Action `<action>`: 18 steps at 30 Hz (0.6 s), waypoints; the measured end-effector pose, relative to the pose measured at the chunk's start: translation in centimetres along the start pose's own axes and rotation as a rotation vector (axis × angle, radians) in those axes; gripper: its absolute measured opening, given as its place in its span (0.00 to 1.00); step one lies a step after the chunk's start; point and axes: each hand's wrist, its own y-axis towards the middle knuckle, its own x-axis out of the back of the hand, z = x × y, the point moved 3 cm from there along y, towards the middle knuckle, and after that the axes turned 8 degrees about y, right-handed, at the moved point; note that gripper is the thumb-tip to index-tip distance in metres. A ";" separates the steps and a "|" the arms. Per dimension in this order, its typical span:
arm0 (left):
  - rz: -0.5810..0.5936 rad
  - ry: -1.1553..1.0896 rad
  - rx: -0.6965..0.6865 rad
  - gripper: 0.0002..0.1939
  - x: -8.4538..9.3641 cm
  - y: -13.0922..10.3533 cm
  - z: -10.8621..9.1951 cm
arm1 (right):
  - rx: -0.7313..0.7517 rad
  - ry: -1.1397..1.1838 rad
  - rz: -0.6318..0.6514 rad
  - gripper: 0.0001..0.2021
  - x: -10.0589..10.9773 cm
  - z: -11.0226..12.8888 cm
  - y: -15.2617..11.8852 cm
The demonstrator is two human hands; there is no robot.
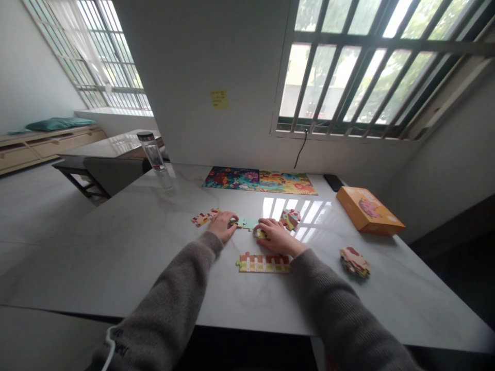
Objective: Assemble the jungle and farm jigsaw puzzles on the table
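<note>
Light green joined puzzle pieces (249,223) lie flat on the white table between my hands. My left hand (223,225) is at their left end, thumb and fingers curved together round a small green piece. At the right end, my right hand (275,236) has its fingers curled on a yellow-green piece (261,233), partly hidden beneath them. Nearer to me lies a joined strip of fence pieces (263,263), next to my right wrist. Red and cream pieces (204,217) are spread just left of my left hand. Beyond my right hand is a small pile of colourful pieces (290,219).
At the right are a stack of pieces (355,262) and an orange box (369,211). Two colourful picture sheets (259,180) and a dark phone (333,182) lie along the wall. A glass bottle (152,151) stands at the table's far left corner.
</note>
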 end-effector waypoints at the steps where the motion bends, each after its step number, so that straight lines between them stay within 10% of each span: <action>1: 0.003 0.006 0.003 0.10 0.1 0.0 -0.1 | -0.003 -0.001 -0.001 0.20 0.0 0.0 0.0; 18: 0.081 0.118 -0.259 0.17 0.0 -2.0 -3.5 | 0.003 -0.016 -0.040 0.18 -0.1 0.6 -0.5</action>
